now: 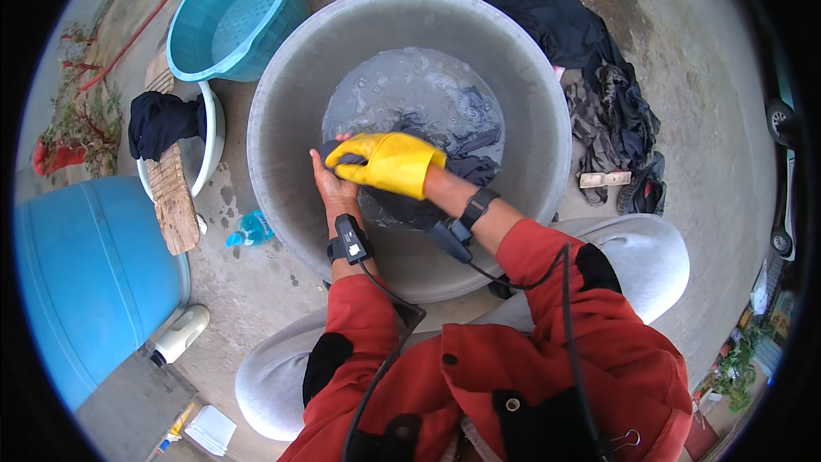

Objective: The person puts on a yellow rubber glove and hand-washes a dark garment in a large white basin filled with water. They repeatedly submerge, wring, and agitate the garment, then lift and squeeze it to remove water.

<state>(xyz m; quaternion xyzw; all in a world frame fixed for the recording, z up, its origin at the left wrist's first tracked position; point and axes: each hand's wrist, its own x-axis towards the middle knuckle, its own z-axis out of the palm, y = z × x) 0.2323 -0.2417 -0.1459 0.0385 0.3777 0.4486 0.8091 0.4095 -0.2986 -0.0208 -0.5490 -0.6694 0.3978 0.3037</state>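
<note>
Before me stands a large round grey metal basin [288, 224] with cloudy, bubbly water [385, 77] at its bottom. A dark wet garment [474, 170] lies partly in the water, in front of and beneath my hands. My right hand [385, 163], in a yellow rubber glove, grips a bunched dark part of the cloth over the basin's left half. Bare, my left hand [333, 179] is under and beside that same cloth, palm up, its fingers partly hidden by the glove. Both hands touch the cloth above the water.
Dark clothes [558, 25], a wooden brush [604, 179] and a shoe [644, 186] lie right. Left are a turquoise tub [282, 32], a white basin [215, 135] bearing a wooden washboard [174, 205] and dark cloth [160, 125], a blue barrel [96, 276], and bottles of blue liquid [253, 229] and white plastic [183, 333].
</note>
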